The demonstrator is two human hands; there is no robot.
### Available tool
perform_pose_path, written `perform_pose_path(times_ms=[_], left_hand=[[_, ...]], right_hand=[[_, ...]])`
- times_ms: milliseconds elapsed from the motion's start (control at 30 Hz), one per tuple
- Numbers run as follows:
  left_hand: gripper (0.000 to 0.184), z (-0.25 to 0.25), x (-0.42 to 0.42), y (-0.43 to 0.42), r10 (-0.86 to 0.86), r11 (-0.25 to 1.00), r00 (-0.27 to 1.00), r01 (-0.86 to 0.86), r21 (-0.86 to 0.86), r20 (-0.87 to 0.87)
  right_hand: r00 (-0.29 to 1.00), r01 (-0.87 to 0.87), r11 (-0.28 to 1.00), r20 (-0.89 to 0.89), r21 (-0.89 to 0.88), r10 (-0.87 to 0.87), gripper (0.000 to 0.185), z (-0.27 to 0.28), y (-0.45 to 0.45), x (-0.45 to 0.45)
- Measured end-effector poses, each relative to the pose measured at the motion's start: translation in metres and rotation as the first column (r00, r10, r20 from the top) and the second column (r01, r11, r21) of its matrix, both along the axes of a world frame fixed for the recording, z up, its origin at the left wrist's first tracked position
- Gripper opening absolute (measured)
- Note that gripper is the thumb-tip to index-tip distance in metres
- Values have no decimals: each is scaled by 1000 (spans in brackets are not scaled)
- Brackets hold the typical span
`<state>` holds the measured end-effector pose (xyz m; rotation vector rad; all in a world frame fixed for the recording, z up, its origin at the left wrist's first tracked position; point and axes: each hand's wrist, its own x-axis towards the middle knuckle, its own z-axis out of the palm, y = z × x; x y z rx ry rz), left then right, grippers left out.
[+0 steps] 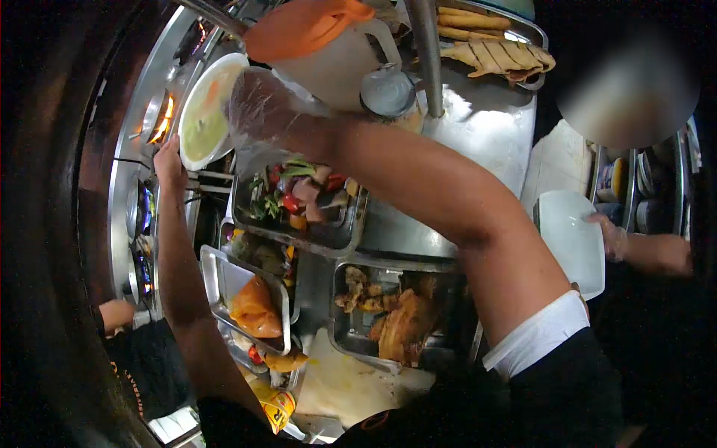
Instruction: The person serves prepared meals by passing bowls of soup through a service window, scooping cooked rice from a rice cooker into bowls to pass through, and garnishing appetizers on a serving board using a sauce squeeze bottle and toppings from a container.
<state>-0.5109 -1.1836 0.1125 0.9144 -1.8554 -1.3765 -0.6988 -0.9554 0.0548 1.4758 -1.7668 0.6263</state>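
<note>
At the upper left is a white bowl point(211, 112) of pale green soup or sauce with an orange piece in it. My left hand point(172, 163) grips the bowl's near-left edge, thumb and fingers partly behind it. My right hand point(263, 112), in a loose clear plastic glove, is at the bowl's right rim; the glove and blur hide its fingers. Below that hand lies a metal tray point(351, 237) of cut vegetables point(299, 193), red, green and pinkish. An orange cloth or bag point(306, 28) covers a whitish jug point(328, 71) just beyond my right hand.
Burner flames point(162, 123) show on the stove at left. Fried fish point(497, 58) lies on a tray at top right. Fried meat point(407, 328) fills a lower tray. A co-worker's gloved hand point(614, 237) holds a white plate point(571, 243); another person's hand point(117, 315) is lower left. A metal post point(426, 60) stands upright.
</note>
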Motion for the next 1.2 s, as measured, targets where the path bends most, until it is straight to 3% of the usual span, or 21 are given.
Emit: perform_pose_path(times_ms=[67,167,267,300,400,433,500,533,600,667,733,800,867,967,1067,1167,1200], left_hand=[[32,3,7,4,3,994,997,5,-109,73],[33,0,18,-1,20,998,996,-14,-69,89],[34,27,14,77,99,992,985,-86,-95,139],[34,18,20,64,85,996,992,-82,-38,90],[37,-17,52,-19,-48,997,996,43,61,82],[37,-3,48,24,-7,999,995,10,-30,104],[37,37,49,123,-220,974,976,219,49,4],[37,29,51,117,-213,975,976,215,60,-42],[38,14,54,106,-199,974,971,210,80,-134],[38,6,63,105,-144,987,979,153,52,-144],[38,8,76,120,-82,997,992,82,-3,-99],[37,9,92,139,-45,998,996,42,-46,-71],[37,11,105,158,-8,997,999,4,-79,-52],[37,15,126,189,44,992,999,-46,-114,-22],[36,20,141,226,86,988,996,-84,-131,7],[36,22,167,257,115,982,993,-111,-156,14],[36,21,170,265,125,980,992,-121,-158,15]], right_hand=[[1000,-6,1000,20,8,6,20,8,3,3],[999,-10,1000,30,14,10,21,19,17,8],[1000,4,999,-3,37,-4,21,28,40,14],[1000,9,999,-15,46,-9,22,31,49,15],[855,-245,946,413,-212,314,21,40,74,19],[764,-213,933,546,-290,344,22,40,77,23],[677,-142,962,686,-235,268,23,38,77,28],[707,-110,988,690,-108,155,24,41,77,24],[816,-80,996,576,34,46,26,45,86,25],[939,-82,995,340,63,56,27,61,123,30],[821,-158,971,570,180,28,26,71,123,32],[855,-139,972,518,190,21,26,72,133,40],[987,-43,996,158,74,31,27,57,152,41],[994,-86,967,86,238,68,31,75,190,51],[902,-110,985,430,133,42,31,76,199,66],[698,-135,981,717,137,-4,32,109,239,89],[730,-139,986,683,93,38,32,102,241,90]])
